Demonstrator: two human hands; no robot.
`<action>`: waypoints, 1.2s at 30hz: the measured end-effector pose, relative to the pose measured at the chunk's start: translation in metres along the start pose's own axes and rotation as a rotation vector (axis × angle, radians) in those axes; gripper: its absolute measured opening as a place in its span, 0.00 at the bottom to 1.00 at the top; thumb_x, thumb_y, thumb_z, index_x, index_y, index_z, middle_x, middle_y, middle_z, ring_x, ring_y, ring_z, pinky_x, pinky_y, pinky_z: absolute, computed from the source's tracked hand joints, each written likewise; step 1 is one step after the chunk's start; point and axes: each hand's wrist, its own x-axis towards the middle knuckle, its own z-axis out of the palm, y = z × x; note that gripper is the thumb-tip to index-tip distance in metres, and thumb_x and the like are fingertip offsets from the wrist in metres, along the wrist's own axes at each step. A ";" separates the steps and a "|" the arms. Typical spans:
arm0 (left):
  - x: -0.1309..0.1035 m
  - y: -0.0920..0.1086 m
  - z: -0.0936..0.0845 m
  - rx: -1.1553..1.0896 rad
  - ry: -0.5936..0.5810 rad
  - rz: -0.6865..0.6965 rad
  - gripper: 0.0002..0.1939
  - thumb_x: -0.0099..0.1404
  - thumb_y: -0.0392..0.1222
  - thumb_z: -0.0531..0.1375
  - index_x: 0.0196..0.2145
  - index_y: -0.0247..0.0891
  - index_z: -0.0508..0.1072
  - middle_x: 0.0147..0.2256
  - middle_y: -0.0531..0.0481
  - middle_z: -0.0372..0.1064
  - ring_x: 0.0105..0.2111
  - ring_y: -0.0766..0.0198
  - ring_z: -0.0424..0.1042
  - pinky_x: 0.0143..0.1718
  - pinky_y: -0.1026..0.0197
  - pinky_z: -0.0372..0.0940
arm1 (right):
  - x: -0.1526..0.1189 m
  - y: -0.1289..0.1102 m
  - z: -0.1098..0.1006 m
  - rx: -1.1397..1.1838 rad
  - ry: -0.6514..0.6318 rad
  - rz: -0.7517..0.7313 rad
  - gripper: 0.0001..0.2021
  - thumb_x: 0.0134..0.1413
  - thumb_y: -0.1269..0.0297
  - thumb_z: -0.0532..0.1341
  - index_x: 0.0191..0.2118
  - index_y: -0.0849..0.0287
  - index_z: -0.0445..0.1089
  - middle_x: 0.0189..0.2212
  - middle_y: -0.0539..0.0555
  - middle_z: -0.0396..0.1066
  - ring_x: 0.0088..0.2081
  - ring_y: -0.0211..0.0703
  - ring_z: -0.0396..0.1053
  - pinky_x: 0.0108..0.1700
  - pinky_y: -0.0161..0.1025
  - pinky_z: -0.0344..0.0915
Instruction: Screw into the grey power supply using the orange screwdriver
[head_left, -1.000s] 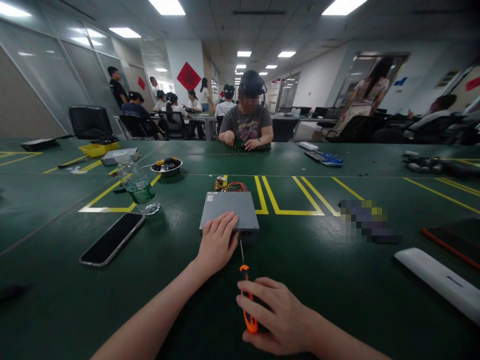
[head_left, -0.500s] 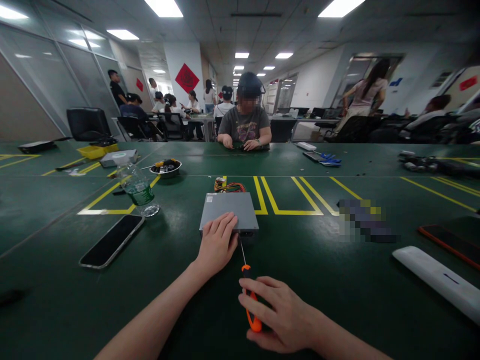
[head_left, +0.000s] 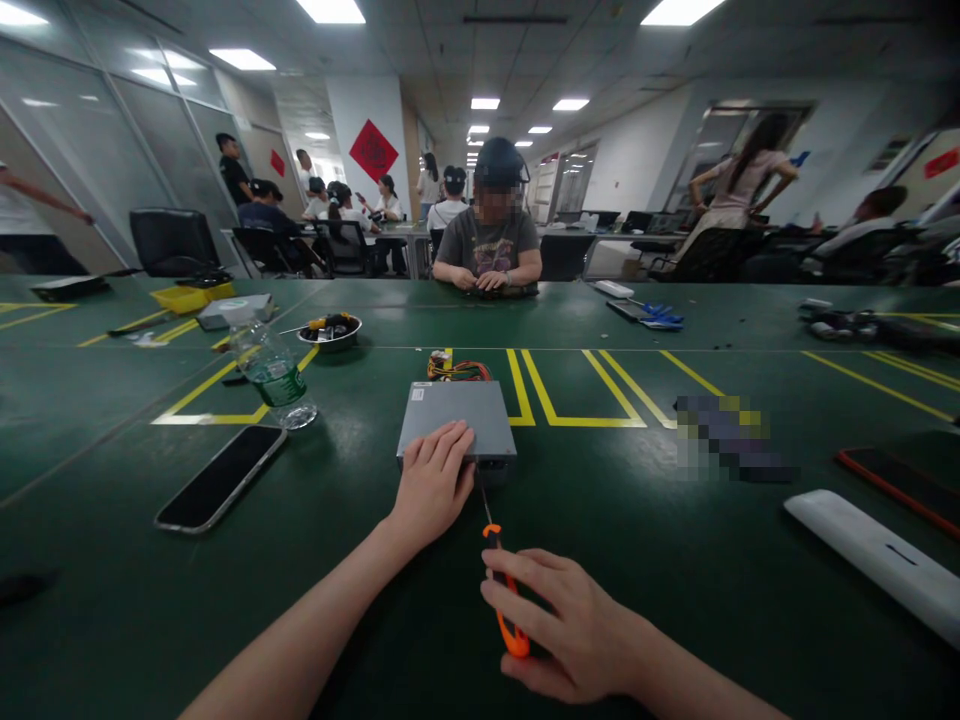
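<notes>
A grey metal box (head_left: 472, 415) with a white label lies on the green table, and a bundle of coloured wires (head_left: 459, 368) comes out behind it. My left hand (head_left: 433, 480) rests on the box's near left part, fingers over its top and thumb at the front edge. My right hand (head_left: 559, 620) is closed on the orange and black handle of a screwdriver (head_left: 512, 630). Its thin shaft points away from me, up to the front face of the box near my left thumb. The tip is too small to make out.
Left of the box are a phone (head_left: 222, 478), a plastic bottle (head_left: 276, 378) and a metal bowl (head_left: 330, 333) of tools. On the right lie a white case (head_left: 877, 560) and an orange-edged dark object (head_left: 904, 490). A person (head_left: 489, 240) sits across the table (head_left: 645, 580).
The screwdriver handle and my right hand have shifted very slightly. My left hand stays on the box. At the far left, another person has come into view.
</notes>
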 end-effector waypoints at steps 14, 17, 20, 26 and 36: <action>0.000 -0.001 0.001 0.014 0.009 0.010 0.20 0.64 0.39 0.52 0.54 0.38 0.60 0.55 0.44 0.62 0.54 0.56 0.60 0.50 0.52 0.53 | 0.001 0.000 0.006 0.023 0.020 -0.010 0.20 0.62 0.53 0.48 0.49 0.67 0.59 0.46 0.67 0.68 0.43 0.46 0.70 0.42 0.40 0.68; 0.000 -0.001 0.001 0.015 0.004 0.010 0.20 0.64 0.39 0.52 0.54 0.38 0.60 0.55 0.44 0.62 0.55 0.56 0.59 0.51 0.52 0.53 | 0.003 -0.002 0.003 -0.035 -0.019 -0.029 0.18 0.63 0.57 0.47 0.50 0.64 0.61 0.45 0.66 0.69 0.41 0.46 0.71 0.40 0.42 0.68; 0.000 -0.001 0.001 0.019 0.002 0.008 0.20 0.64 0.40 0.52 0.54 0.38 0.60 0.55 0.44 0.62 0.55 0.56 0.59 0.51 0.52 0.52 | 0.002 -0.001 0.003 -0.084 0.078 -0.061 0.16 0.62 0.56 0.50 0.45 0.65 0.63 0.42 0.66 0.70 0.39 0.45 0.72 0.39 0.41 0.68; 0.000 -0.001 0.000 0.018 -0.003 0.013 0.20 0.64 0.39 0.52 0.54 0.38 0.60 0.55 0.44 0.61 0.55 0.56 0.59 0.50 0.53 0.53 | -0.002 0.003 0.005 -0.040 0.151 -0.007 0.19 0.60 0.53 0.53 0.47 0.67 0.59 0.43 0.66 0.70 0.41 0.41 0.71 0.43 0.38 0.67; 0.001 0.000 0.001 0.027 0.002 0.017 0.19 0.64 0.39 0.52 0.54 0.38 0.60 0.54 0.44 0.62 0.54 0.56 0.60 0.50 0.52 0.52 | -0.008 0.007 -0.004 -0.095 0.204 -0.147 0.16 0.60 0.59 0.51 0.42 0.68 0.67 0.39 0.64 0.71 0.38 0.42 0.71 0.38 0.37 0.68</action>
